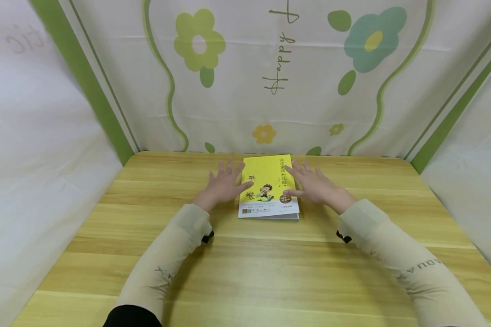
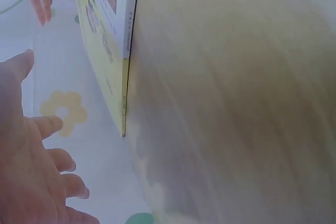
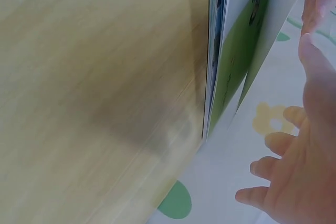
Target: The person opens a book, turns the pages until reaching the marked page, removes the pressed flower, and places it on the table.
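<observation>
A yellow book (image 1: pixel 266 177) with a white lower band and cartoon figures lies on the wooden table near its far edge. Its cover is slightly lifted at the right, and the right wrist view shows a gap over the green inner page (image 3: pixel 236 61). Over the book's left side hovers my left hand (image 1: pixel 224 184), fingers spread. My right hand (image 1: pixel 313 184) is spread in the same way over the right side. Both wrist views show the palms apart from the book, with nothing held. In the left wrist view, the book's spine (image 2: pixel 127 51) faces the left hand's side.
The wooden table (image 1: pixel 270 272) spreads toward me on all near sides. A white cloth with printed flowers (image 1: pixel 263 134) hangs right behind its far edge. White cloth walls (image 1: pixel 45 159) with green strips stand at left and right.
</observation>
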`<state>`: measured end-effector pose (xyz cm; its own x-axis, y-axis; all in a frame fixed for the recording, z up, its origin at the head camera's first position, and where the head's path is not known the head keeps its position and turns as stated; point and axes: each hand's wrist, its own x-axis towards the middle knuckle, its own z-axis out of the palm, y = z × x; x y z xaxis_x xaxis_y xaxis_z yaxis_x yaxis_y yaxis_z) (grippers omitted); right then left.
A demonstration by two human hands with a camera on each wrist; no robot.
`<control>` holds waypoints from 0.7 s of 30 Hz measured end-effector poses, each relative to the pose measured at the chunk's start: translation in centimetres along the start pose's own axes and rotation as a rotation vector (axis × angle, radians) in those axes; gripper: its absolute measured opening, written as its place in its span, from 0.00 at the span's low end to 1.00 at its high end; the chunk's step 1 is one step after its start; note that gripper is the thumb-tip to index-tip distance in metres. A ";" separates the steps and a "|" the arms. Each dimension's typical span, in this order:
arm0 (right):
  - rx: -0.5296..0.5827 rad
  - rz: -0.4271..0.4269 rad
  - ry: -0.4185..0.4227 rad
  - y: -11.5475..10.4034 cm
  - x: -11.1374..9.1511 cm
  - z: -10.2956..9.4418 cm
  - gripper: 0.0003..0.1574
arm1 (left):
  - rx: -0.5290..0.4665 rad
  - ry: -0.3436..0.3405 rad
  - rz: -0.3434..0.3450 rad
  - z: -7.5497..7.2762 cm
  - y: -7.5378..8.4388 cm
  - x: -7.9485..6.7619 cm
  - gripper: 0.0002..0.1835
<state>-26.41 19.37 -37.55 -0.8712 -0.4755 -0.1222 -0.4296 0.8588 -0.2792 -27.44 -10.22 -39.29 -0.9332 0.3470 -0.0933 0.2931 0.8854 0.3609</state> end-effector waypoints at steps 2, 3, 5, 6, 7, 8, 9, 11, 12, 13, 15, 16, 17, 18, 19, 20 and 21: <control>-0.001 -0.005 -0.007 -0.1 -0.1 0.1 0.56 | 0.007 -0.010 0.005 0.1 0.1 -0.1 0.44; -0.001 -0.012 -0.007 -0.2 -0.2 0.1 0.56 | 0.007 -0.012 0.007 0.1 0.2 -0.1 0.44; -0.004 -0.022 -0.012 -0.2 -0.3 0.2 0.56 | 0.011 -0.018 0.013 0.2 0.3 -0.2 0.44; -0.008 -0.026 -0.018 -0.3 -0.4 0.3 0.56 | 0.011 -0.019 0.020 0.3 0.4 -0.2 0.44; -0.014 -0.031 -0.023 -0.3 -0.4 0.3 0.57 | 0.005 -0.022 0.024 0.3 0.5 -0.3 0.44; -0.014 -0.038 -0.026 -0.3 -0.5 0.4 0.57 | 0.000 -0.027 0.026 0.2 0.7 -0.4 0.44; -0.014 -0.042 -0.029 -0.4 -0.6 0.5 0.57 | -0.001 -0.028 0.030 0.2 0.8 -0.4 0.44; -0.010 -0.049 -0.041 -0.5 -0.7 0.6 0.57 | -0.008 -0.038 0.039 0.2 1.1 -0.6 0.43; -0.008 -0.055 -0.045 -0.5 -0.7 0.6 0.57 | -0.008 -0.042 0.045 0.2 1.2 -0.7 0.43; -0.008 -0.060 -0.048 -0.5 -0.8 0.7 0.56 | -0.009 -0.047 0.046 0.2 1.3 -0.8 0.44; -0.010 -0.072 -0.056 -0.5 -0.9 0.7 0.55 | -0.012 -0.055 0.053 0.2 1.6 -0.9 0.43; -0.012 -0.080 -0.061 -0.5 -0.9 0.7 0.55 | -0.011 -0.063 0.058 0.2 1.7 -0.9 0.43; -0.019 -0.084 -0.069 -0.5 -1.0 0.7 0.55 | -0.010 -0.074 0.059 0.3 1.8 -1.0 0.43; -0.025 -0.095 -0.073 -0.5 -1.0 0.7 0.54 | -0.012 -0.084 0.062 0.3 1.9 -1.0 0.43; -0.030 -0.103 -0.078 -0.5 -1.1 0.7 0.54 | -0.015 -0.097 0.063 0.4 2.0 -1.0 0.43; -0.030 -0.108 -0.082 -0.6 -1.1 0.7 0.53 | -0.021 -0.110 0.064 0.5 2.1 -1.1 0.43; -0.028 -0.110 -0.087 -0.6 -1.2 0.7 0.52 | -0.022 -0.122 0.066 0.6 2.3 -1.1 0.43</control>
<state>-24.97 19.28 -37.87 -0.7949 -0.5810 -0.1748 -0.5291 0.8048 -0.2689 -25.62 -8.44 -38.88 -0.8796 0.4401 -0.1805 0.3469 0.8531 0.3898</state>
